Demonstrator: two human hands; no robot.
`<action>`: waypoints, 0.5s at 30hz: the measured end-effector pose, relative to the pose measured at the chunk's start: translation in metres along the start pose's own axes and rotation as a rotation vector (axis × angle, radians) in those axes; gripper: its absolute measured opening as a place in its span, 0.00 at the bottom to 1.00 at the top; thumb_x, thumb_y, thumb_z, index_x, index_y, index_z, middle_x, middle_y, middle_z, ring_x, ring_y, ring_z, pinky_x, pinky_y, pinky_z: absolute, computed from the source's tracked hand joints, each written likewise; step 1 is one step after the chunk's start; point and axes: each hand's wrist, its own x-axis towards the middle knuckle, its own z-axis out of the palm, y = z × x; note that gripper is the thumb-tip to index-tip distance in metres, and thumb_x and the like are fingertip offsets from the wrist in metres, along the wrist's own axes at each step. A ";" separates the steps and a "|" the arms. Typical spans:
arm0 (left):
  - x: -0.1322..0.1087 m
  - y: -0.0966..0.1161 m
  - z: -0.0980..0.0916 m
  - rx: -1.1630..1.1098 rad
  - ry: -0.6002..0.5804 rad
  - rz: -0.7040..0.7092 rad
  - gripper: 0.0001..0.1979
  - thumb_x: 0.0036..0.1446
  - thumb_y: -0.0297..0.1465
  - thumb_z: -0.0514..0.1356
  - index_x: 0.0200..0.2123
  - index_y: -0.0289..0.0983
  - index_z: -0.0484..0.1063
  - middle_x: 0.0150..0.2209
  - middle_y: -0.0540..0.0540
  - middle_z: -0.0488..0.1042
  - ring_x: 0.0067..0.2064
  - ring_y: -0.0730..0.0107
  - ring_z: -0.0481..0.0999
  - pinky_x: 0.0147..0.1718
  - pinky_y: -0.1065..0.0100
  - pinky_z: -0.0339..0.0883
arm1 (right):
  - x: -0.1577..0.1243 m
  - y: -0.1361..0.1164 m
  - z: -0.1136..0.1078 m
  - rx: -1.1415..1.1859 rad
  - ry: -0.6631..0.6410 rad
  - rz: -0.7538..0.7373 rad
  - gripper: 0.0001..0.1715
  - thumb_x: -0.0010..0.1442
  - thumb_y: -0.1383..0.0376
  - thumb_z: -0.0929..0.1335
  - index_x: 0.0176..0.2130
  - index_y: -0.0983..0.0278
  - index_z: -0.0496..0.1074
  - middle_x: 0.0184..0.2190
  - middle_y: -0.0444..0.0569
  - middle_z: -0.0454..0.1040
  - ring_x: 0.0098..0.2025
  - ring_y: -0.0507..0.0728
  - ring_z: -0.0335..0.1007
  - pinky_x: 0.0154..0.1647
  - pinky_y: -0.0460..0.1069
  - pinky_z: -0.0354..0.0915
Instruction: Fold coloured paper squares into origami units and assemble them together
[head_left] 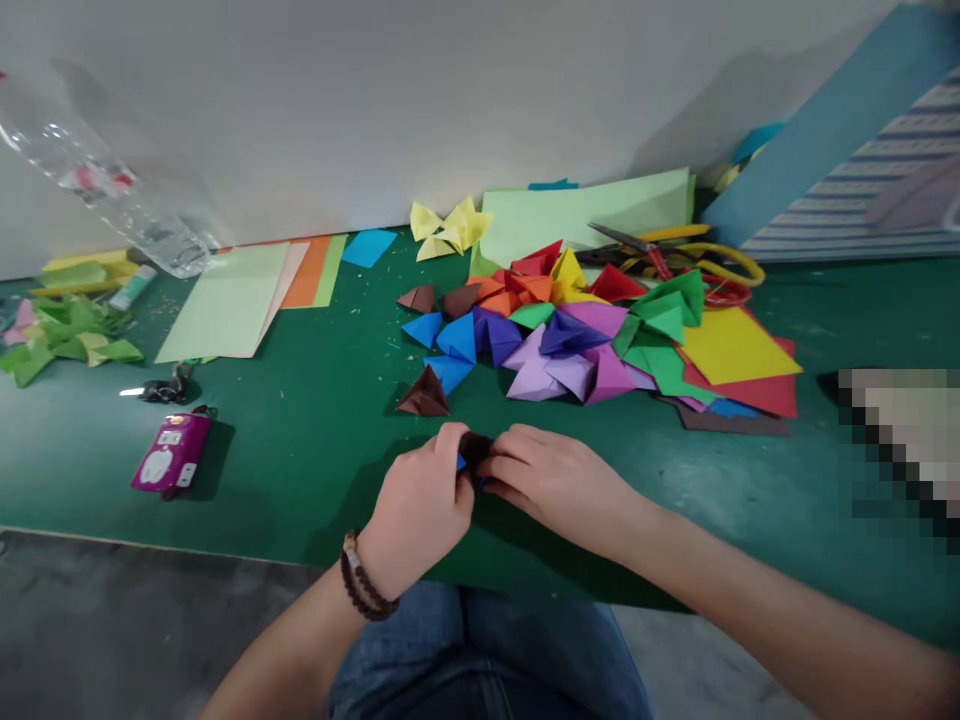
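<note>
Green cutting mat [315, 470] runs along a white wall [450, 100], with folded origami units [555, 340] heaped toward the back, leaving working room near the front edge. There, the left hand [416, 510] and right hand [547, 480] curl almost closed, pinching a small dark folded paper piece [474, 450] between them, a blue edge showing.

Left hand [416, 510], right hand [559, 480] hiding dark folded paper [474, 448], blur patch [900, 450] covering right edge, bottle [97, 170] running off left edge
</note>
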 end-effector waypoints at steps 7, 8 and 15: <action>0.000 0.007 0.005 0.093 -0.026 -0.054 0.13 0.56 0.24 0.53 0.44 0.39 0.60 0.36 0.46 0.73 0.35 0.60 0.75 0.30 0.65 0.62 | -0.009 -0.004 0.005 0.015 -0.022 0.063 0.06 0.58 0.72 0.68 0.35 0.64 0.76 0.29 0.46 0.74 0.32 0.55 0.68 0.31 0.50 0.63; 0.001 0.008 0.003 0.098 -0.038 -0.060 0.12 0.56 0.24 0.53 0.44 0.39 0.60 0.36 0.46 0.72 0.35 0.61 0.75 0.30 0.65 0.61 | -0.009 -0.004 0.005 0.017 -0.024 0.067 0.06 0.59 0.72 0.68 0.35 0.64 0.76 0.29 0.46 0.74 0.32 0.55 0.68 0.31 0.49 0.63; 0.008 0.012 -0.004 0.138 -0.117 -0.082 0.08 0.56 0.24 0.54 0.39 0.39 0.61 0.33 0.47 0.70 0.33 0.62 0.73 0.29 0.66 0.58 | -0.009 -0.006 0.005 0.045 -0.012 0.119 0.08 0.59 0.73 0.66 0.33 0.65 0.76 0.27 0.47 0.74 0.30 0.55 0.67 0.32 0.50 0.61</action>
